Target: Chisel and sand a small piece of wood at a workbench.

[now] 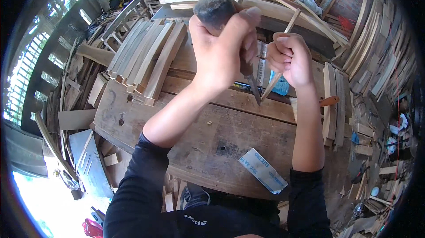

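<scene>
My left hand (212, 56) is wrapped round the thick dark handle of a chisel (215, 9), whose butt end faces up. Its narrow metal blade points down and reaches the lower end of a thin wooden stick (271, 85). The fingers of my right hand (292, 58) are closed round the stick, which is tilted, with its upper end rising above the fist. Both hands are over the wooden workbench (190, 154). Whether the blade touches the stick, I cannot tell.
Curved wooden slats (152, 58) lie side by side at the bench's left, more slats (330, 100) at its right beside an orange handle (329, 101). A blue packet (280, 85) sits behind the stick. Near the front lies a pale printed strip (263, 170). Timber is stacked all round.
</scene>
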Available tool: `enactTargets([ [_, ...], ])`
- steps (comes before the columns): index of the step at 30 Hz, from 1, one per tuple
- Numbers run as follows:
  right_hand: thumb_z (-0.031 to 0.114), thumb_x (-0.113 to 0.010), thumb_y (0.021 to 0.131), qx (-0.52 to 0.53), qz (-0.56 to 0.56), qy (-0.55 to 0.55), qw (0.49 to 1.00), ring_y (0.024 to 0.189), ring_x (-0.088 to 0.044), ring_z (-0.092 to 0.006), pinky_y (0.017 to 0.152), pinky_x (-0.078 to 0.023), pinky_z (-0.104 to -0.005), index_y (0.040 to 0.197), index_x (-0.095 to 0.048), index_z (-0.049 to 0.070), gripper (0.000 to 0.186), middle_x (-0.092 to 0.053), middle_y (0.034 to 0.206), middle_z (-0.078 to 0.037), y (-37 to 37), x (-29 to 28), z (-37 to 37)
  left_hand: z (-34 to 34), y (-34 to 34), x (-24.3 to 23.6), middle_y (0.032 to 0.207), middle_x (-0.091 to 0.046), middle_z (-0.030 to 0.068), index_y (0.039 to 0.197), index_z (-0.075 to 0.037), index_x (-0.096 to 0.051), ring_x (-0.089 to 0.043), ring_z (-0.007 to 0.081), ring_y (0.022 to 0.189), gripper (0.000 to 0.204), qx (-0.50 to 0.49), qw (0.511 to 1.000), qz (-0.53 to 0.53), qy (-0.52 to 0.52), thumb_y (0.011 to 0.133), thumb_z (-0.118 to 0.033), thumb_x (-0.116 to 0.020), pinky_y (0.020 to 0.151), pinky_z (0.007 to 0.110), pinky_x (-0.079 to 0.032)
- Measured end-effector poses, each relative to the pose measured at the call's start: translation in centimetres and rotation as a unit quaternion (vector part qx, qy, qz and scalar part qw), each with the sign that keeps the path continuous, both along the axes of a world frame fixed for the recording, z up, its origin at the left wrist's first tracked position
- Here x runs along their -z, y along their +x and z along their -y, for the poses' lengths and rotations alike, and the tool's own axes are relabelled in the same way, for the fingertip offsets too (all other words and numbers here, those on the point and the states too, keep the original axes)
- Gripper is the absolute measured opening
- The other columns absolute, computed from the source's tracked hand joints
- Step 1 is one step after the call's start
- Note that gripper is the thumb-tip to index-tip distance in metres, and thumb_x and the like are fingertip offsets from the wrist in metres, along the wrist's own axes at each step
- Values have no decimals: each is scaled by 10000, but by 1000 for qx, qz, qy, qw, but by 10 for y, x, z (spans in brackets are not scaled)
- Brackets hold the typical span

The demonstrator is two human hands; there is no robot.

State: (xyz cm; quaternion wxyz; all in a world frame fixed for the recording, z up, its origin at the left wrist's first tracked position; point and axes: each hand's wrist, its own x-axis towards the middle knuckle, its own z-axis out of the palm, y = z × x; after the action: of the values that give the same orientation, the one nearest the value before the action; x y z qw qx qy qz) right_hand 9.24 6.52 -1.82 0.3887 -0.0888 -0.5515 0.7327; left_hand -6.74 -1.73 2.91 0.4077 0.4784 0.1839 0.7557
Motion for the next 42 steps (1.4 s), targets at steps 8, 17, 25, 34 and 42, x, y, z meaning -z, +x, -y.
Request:
enactTargets([
  [8,206,-458,882,135,41,109,984,552,-400,-101,542,-337,-254,613,-399,72,306,-409,589,-11,16,-10,-5,39,-49,72,726,-460,32,835,-87,-479,-481,192,761,231,-37,987,107,-117,928,-297,-498,786,347,-409],
  [17,255,-416,901,340,125,312,878,546,-336,-109,529,-259,-282,601,-394,59,359,-379,591,-9,44,-33,-5,116,-83,167,1024,-664,189,961,-30,-619,-616,326,1039,357,-62,920,255,-291,943,-365,-497,968,439,-464],
  [25,434,-299,960,307,77,215,924,538,-415,-86,439,-260,-217,788,-477,81,431,-555,690,-65,52,-45,17,126,-76,154,1215,-587,267,1318,73,-450,-588,375,1136,686,102,845,193,-488,959,-512,-442,985,452,-486],
  [34,445,-311,961,243,90,196,946,531,-456,-111,437,-330,-231,781,-460,78,435,-561,696,-99,44,-51,27,155,-85,131,1008,-661,244,1173,84,-551,-695,318,852,544,196,846,45,-494,1012,-408,-382,708,365,-590],
  [42,425,-338,961,226,23,174,958,502,-436,-112,436,-335,-231,776,-466,83,409,-544,688,-90,45,-51,27,68,-30,70,775,-615,154,1036,-5,-597,-639,333,652,235,-288,773,-565,16,904,-195,-641,591,381,-514],
])
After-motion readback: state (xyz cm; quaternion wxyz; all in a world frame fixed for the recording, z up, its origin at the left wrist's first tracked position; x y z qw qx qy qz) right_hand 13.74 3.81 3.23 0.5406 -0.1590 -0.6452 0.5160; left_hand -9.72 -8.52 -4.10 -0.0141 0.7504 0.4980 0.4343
